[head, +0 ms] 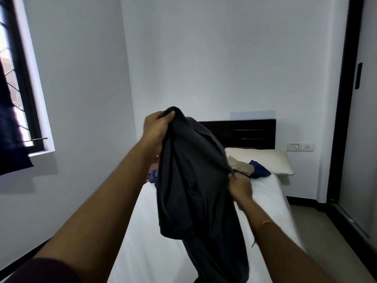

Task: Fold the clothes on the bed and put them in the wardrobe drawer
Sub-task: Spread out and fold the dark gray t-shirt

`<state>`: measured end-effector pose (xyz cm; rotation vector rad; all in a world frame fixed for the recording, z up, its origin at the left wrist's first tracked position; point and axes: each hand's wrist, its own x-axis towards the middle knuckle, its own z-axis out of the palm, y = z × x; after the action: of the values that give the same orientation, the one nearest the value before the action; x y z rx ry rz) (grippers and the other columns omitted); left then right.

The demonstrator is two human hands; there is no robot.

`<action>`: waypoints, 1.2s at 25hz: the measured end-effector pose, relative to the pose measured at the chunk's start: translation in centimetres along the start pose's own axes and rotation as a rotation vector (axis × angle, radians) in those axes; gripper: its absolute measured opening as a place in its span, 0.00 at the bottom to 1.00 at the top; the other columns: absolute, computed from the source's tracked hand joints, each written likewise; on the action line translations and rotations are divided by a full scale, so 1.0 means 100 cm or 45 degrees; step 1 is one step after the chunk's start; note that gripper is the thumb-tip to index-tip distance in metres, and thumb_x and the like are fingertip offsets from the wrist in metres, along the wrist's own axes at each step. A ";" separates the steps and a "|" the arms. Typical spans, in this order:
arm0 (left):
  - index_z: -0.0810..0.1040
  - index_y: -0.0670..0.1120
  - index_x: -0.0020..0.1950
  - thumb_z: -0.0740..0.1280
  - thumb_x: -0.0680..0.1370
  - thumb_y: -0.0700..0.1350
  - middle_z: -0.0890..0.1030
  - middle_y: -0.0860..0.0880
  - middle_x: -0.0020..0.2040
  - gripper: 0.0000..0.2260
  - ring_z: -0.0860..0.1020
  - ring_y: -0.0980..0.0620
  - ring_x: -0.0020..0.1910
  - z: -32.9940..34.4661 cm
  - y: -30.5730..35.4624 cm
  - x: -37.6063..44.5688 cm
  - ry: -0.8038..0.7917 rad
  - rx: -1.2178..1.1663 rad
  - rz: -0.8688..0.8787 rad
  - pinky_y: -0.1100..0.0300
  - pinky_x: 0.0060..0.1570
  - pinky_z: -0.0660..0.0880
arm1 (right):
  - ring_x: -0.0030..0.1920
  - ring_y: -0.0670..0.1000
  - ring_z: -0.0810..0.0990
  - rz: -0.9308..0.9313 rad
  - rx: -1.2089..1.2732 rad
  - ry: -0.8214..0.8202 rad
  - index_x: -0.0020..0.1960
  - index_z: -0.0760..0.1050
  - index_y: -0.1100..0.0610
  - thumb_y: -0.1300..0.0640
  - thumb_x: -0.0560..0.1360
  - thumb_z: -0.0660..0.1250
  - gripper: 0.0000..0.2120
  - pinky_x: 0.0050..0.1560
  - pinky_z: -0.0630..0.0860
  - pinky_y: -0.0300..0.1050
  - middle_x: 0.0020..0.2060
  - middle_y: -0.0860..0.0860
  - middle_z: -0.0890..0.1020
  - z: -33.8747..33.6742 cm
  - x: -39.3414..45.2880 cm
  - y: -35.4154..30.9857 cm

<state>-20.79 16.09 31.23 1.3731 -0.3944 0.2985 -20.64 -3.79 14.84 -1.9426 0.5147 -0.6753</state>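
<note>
Bed edges: we are standing at the foot of the bed (271,203), its left side running close along the wall (85,99) toward 11 o'clock, its right side dropping to a strip of floor (318,237) at 2 o'clock.
Open room: the white sheet is lying bare between us and the pillow (265,160); the floor strip is running between the bed and a dark-framed door (342,99) at 3 o'clock.
Far end: a dark headboard (244,133) is standing at 12 o'clock, and a window (20,82) is sitting at 9 o'clock.
Dark garment: we are holding the dark grey garment (189,180) up above the sheet, and it is hanging bunched between our hands.
Left hand: our left hand (157,127) is gripping the garment's top at 12 o'clock, fingers curled round a fold.
Right hand: our right hand (240,186) is pinching the garment's right edge at 3 o'clock, lower than the left.
Count: we are seeing one garment in hand and at least three more on the bed: a beige piece (240,166) and a navy piece (260,170) by the pillow, and a blue piece (154,176) peeking out at 9 o'clock of the garment.
</note>
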 end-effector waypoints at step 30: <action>0.80 0.39 0.45 0.61 0.72 0.41 0.83 0.42 0.36 0.10 0.82 0.48 0.32 -0.009 -0.079 -0.109 -0.303 -0.862 -0.655 0.59 0.37 0.78 | 0.61 0.57 0.74 -0.239 0.452 0.448 0.62 0.74 0.55 0.57 0.80 0.51 0.17 0.59 0.68 0.41 0.62 0.56 0.76 -0.099 0.074 -0.084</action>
<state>-27.07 15.88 19.26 0.7954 -0.2843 -0.4016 -20.91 -11.24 27.81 -1.5547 0.3943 -1.1587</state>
